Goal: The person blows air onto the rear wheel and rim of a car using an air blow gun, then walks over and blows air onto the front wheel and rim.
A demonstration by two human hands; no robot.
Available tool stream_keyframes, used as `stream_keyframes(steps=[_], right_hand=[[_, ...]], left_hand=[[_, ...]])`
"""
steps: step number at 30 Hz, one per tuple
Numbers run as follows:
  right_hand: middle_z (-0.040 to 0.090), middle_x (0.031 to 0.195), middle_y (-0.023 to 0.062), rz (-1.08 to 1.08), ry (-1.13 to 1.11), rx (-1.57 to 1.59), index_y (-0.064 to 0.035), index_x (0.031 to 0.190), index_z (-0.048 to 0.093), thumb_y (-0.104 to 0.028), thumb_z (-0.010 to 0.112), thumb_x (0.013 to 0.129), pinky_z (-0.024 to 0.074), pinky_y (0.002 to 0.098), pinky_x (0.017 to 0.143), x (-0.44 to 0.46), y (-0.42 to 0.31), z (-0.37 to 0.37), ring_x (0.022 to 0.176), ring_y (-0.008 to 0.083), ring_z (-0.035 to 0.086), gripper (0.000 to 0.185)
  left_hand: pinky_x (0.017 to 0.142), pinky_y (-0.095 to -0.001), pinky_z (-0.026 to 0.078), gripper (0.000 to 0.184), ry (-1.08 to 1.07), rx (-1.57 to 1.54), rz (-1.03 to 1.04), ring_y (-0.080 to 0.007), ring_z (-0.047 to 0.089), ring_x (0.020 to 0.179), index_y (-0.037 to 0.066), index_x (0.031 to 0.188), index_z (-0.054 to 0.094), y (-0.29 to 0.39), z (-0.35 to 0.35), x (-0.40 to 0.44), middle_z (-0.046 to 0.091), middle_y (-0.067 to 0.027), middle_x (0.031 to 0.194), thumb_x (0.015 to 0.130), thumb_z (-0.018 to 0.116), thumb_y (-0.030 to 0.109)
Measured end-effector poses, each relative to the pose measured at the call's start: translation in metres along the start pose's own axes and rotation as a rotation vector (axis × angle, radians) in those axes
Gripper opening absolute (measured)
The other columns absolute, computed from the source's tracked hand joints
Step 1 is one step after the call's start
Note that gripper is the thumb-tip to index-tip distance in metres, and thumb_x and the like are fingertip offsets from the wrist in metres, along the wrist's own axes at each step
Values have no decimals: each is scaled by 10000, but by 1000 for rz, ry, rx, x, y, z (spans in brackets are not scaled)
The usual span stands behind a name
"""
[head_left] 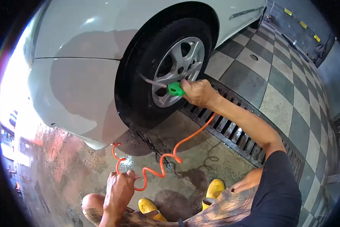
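My right hand (pixel 195 92) is closed round a green air blow gun (pixel 175 89), whose thin nozzle points at the tyre (pixel 139 83) beside the silver wheel rim (pixel 182 64). From the gun's side an orange coiled hose (pixel 185 140) runs down past my right forearm and loops over to my left hand (pixel 119 185). The fingers of my left hand are curled around part of that hose, low in front of my left knee.
The white car body (pixel 75 83) fills the upper left. A metal floor grate (pixel 230 130) runs beside the wheel, with checkered tiles (pixel 275 109) beyond. Yellow boots (pixel 215 188) stand on the wet concrete floor. Yellow tags (pixel 303 25) show on the far wall.
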State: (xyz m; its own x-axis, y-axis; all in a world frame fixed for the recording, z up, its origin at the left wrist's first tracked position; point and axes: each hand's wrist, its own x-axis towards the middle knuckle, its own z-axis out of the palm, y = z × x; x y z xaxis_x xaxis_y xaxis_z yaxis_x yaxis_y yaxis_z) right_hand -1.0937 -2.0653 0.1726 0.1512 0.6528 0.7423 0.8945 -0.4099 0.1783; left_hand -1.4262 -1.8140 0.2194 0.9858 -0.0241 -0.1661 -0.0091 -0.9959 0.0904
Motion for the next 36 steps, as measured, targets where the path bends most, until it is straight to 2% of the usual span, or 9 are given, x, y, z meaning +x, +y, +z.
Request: stream_keyframes(steps=[5, 10, 14, 21, 23, 26, 30, 33, 36], right_hand=[[543, 516, 152, 543, 209, 127, -23, 865, 471, -280, 604, 956, 433, 405, 365, -2, 41, 1, 424, 305, 581, 303], [562, 558, 194, 168, 4, 125, 15, 942, 505, -253, 640, 932, 455, 436, 410, -23, 5, -1, 488, 377, 608, 300], [577, 564, 191, 644, 127, 120, 15, 926, 500, -225, 660, 917, 466, 431, 415, -21, 24, -4, 512, 364, 636, 289], [544, 568, 224, 557, 94, 285, 10, 964, 533, -262, 625, 943, 474, 417, 467, -27, 9, -9, 483, 334, 610, 288], [519, 526, 131, 638, 168, 295, -8, 935, 531, -288, 621, 951, 455, 372, 444, -21, 18, -20, 431, 248, 562, 295], [387, 527, -55, 1013, -587, 1253, -49, 859, 506, -361, 589, 979, 349, 270, 375, -14, 6, -52, 380, 86, 397, 345], [380, 523, -38, 1238, -126, 1327, -57, 818, 486, -353, 563, 991, 298, 257, 346, -22, 0, -38, 380, 69, 368, 352], [386, 519, -29, 1077, -808, 1224, -35, 815, 497, -373, 573, 981, 302, 243, 361, -17, -2, -53, 371, 66, 359, 384], [386, 523, -37, 1135, -403, 1264, -33, 825, 502, -370, 592, 964, 298, 239, 364, -13, -18, -46, 381, 64, 360, 375]], left_hand=[[655, -461, 513, 237, 39, -18, 7, -392, 644, 652, -25, 768, 609, 6, -7, -5, 636, -218, 670, 915, 615, 161], [656, -467, 511, 227, -2, 1, -11, -396, 647, 669, -19, 776, 614, 2, -7, -3, 633, -206, 648, 917, 600, 158], [648, -465, 511, 216, -15, -64, -18, -399, 645, 672, -18, 778, 621, 8, -9, -2, 627, -208, 640, 909, 611, 154], [680, -480, 500, 242, -1, -29, -4, -408, 639, 676, -17, 768, 607, 6, -8, -3, 624, -209, 645, 908, 622, 180], [684, -476, 497, 245, 5, -40, -4, -407, 635, 682, -18, 771, 602, 6, -10, -4, 626, -214, 661, 910, 623, 183], [798, -425, 473, 226, -45, 16, -22, -346, 643, 605, 21, 780, 599, 0, -6, -6, 629, -152, 616, 937, 563, 180], [801, -426, 478, 209, -44, 27, -23, -349, 646, 621, 26, 791, 604, 1, -6, -4, 629, -156, 621, 927, 569, 181], [801, -425, 479, 195, -45, 12, -16, -351, 648, 633, 31, 802, 611, -1, -4, -3, 629, -159, 623, 923, 566, 177], [798, -424, 480, 188, -11, 21, 11, -354, 649, 638, 33, 809, 615, -5, -1, -6, 629, -160, 624, 922, 561, 174]])
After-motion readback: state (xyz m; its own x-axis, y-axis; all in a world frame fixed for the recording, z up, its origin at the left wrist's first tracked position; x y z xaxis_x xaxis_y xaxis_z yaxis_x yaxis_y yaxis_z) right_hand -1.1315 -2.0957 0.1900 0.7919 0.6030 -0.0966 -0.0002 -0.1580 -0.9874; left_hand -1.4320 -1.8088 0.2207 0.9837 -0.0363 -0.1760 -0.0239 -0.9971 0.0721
